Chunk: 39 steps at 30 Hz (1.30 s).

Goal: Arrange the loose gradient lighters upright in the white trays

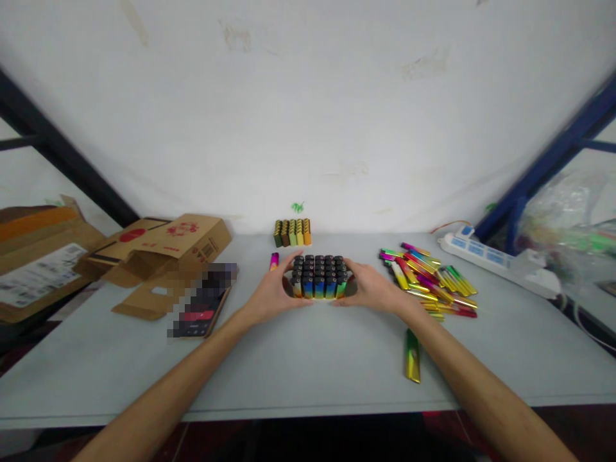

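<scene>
Left hand: curved, pressing the lighter block's left end
Right hand: curved, pressing its right end
Lighter block: upright, between both hands
Clasp: apparently steadying the rows; moving them calls for even pressure
Loose lighters: right of the right hand

No text can be read. Red print on the cardboard box at left, the white label on the brown package left of it, and the phone screen are all too blurred.
</scene>
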Available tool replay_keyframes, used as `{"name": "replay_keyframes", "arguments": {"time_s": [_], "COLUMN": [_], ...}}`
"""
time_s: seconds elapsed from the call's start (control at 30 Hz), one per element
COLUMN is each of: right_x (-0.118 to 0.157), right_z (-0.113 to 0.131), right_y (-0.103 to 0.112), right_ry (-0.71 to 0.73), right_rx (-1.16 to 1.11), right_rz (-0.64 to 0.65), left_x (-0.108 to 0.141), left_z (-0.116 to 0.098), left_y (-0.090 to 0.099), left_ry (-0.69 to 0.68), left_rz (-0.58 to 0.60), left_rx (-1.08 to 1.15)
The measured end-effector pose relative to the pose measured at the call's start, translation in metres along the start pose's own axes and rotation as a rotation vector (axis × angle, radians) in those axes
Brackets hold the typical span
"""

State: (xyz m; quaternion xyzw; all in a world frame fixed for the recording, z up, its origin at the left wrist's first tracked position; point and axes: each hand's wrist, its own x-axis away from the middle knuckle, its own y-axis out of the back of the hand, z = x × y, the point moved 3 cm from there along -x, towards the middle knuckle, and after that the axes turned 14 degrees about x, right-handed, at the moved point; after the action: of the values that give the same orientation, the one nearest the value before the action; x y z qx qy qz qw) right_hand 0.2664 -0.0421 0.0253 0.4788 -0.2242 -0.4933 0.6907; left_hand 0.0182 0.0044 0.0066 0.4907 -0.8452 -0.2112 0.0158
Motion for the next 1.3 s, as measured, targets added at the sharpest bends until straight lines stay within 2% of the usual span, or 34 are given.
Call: {"name": "replay_keyframes", "arguments": {"time_s": [0.33,0.53,0.77,0.9,1.07,1.3], "right_x": [-0.002,-0.006,-0.012,-0.019,-0.028,-0.028], "right_z": [0.003,-0.006,-0.037,-0.053,-0.064,-0.069], "right_y": [0.014,0.020,0.014,0.009,0.009,0.002], "right_ry": [0.037,0.016,-0.019,-0.021,0.005,0.001], "right_rx": [-0.078,-0.243,-0.346,-0.367,-0.248,-0.070], "right_rz": [-0.087,-0.147,-0.205,-0.236,-0.250,-0.199], "left_x": [-0.004,-0.026,-0.072,-0.087,-0.094,-0.092], "left_z": [-0.022,-0.030,-0.019,-0.017,-0.015,0.007], "left_y": [0.005,0.008,-0.001,-0.006,-0.009,-0.011], "left_ry": [-0.078,-0.146,-0.119,-0.094,-0.093,-0.053], "left_rz": [-0.058,-0.010,0.018,0.026,0.003,0.029], "left_rx": [0.031,0.029,-0.025,-0.081,-0.177,-0.217]}}
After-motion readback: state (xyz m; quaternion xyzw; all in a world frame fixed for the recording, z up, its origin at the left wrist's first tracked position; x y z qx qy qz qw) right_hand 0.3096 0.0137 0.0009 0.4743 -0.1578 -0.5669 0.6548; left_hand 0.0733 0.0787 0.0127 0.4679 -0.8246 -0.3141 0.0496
